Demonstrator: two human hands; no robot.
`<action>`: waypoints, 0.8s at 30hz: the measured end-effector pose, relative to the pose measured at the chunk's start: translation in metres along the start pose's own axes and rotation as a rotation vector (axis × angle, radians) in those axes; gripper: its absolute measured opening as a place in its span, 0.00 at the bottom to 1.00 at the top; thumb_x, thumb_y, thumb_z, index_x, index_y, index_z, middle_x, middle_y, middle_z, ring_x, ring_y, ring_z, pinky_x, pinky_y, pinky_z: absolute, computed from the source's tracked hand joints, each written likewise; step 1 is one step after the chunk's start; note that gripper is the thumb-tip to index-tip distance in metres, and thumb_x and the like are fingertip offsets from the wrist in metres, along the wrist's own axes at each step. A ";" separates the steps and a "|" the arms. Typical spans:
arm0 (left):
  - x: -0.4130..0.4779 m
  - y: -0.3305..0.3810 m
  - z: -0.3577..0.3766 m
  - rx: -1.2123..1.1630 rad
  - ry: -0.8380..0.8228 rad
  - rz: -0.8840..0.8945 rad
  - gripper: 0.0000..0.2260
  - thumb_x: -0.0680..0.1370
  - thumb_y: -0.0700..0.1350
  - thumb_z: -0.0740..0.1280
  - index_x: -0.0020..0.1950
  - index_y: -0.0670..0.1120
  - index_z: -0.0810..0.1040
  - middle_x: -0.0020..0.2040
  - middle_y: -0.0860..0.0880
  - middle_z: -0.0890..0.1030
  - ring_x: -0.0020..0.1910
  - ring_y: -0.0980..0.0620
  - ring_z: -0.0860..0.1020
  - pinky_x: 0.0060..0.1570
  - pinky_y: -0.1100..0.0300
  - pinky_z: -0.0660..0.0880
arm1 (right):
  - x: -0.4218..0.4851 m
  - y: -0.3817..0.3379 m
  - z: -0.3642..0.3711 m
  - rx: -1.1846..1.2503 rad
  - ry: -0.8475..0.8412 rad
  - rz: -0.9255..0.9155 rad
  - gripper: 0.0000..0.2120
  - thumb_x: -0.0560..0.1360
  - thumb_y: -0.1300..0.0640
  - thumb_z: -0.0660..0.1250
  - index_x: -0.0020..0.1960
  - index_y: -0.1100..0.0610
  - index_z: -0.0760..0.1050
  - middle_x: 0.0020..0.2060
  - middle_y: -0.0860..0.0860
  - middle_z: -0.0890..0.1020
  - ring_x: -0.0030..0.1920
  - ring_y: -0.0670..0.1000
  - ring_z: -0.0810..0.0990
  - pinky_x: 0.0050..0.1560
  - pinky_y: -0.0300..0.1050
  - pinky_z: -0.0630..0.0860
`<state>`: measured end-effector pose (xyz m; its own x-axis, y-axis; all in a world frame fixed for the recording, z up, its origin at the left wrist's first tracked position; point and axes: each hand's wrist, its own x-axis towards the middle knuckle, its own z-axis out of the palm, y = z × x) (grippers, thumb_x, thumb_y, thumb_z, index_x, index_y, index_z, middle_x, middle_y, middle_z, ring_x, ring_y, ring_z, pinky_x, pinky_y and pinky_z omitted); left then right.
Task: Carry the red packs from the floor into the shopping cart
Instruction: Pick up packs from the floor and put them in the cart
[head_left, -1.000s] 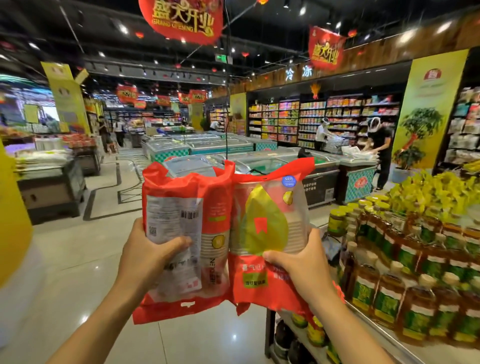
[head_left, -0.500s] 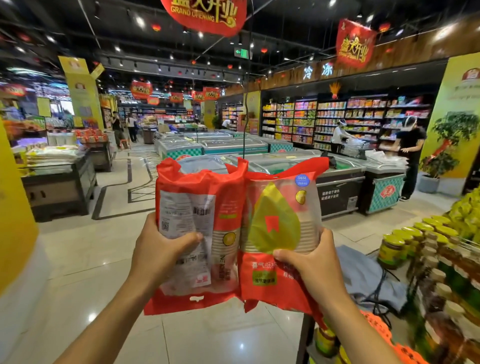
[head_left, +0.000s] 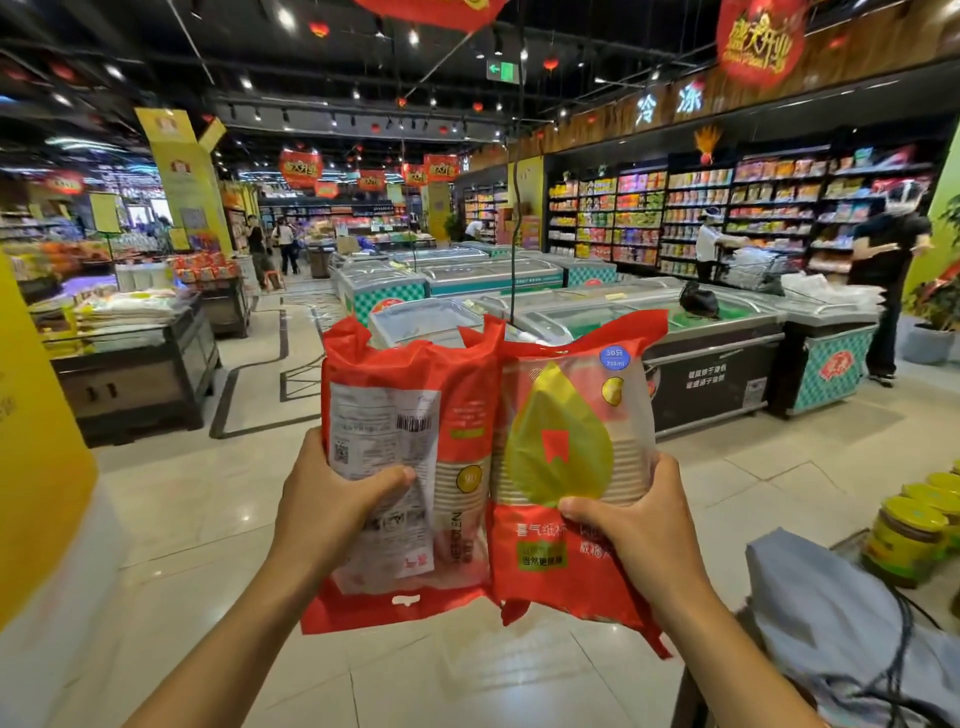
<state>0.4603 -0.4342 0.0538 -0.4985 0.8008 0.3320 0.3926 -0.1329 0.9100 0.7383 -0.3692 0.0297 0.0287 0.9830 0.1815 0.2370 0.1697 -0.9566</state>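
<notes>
The carrying step is in hand. The left hand (head_left: 332, 499) grips the left pack (head_left: 415, 410) at its side, with the thumb across the white label. The right hand (head_left: 639, 525) grips the right pack (head_left: 571, 415), thumb on the yellow leaf print. Both red packs are high above the floor (head_left: 208, 519), upright, side by side and touching. The shopping cart I cannot see for sure; a grey cloth (head_left: 831, 613) at the lower right may lie in it, but I cannot tell. The next move, I think, calls for turning to the cart and lowering both packs inside, keeping a firm hold on the smooth plastic.
</notes>
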 end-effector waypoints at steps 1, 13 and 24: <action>0.013 -0.002 0.007 0.000 0.003 0.001 0.34 0.56 0.60 0.79 0.61 0.58 0.77 0.55 0.56 0.86 0.52 0.52 0.85 0.54 0.42 0.83 | 0.016 0.004 0.004 0.012 -0.004 -0.002 0.46 0.48 0.33 0.80 0.61 0.42 0.65 0.53 0.44 0.81 0.51 0.51 0.84 0.53 0.62 0.82; 0.186 -0.023 0.107 0.008 0.025 0.042 0.37 0.58 0.60 0.82 0.65 0.58 0.77 0.58 0.55 0.86 0.55 0.50 0.85 0.56 0.40 0.82 | 0.228 0.036 0.033 0.072 -0.012 -0.026 0.44 0.50 0.35 0.82 0.60 0.39 0.66 0.54 0.42 0.80 0.53 0.50 0.83 0.53 0.62 0.82; 0.303 -0.059 0.178 -0.056 0.041 -0.003 0.37 0.54 0.60 0.81 0.61 0.55 0.78 0.55 0.53 0.86 0.53 0.50 0.85 0.56 0.40 0.82 | 0.357 0.055 0.058 0.062 -0.030 -0.010 0.44 0.48 0.35 0.81 0.59 0.41 0.67 0.53 0.45 0.81 0.53 0.52 0.83 0.53 0.62 0.83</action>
<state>0.4233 -0.0802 0.0563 -0.5314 0.7768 0.3380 0.3480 -0.1636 0.9231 0.7056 -0.0043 0.0284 -0.0025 0.9828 0.1848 0.1766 0.1823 -0.9673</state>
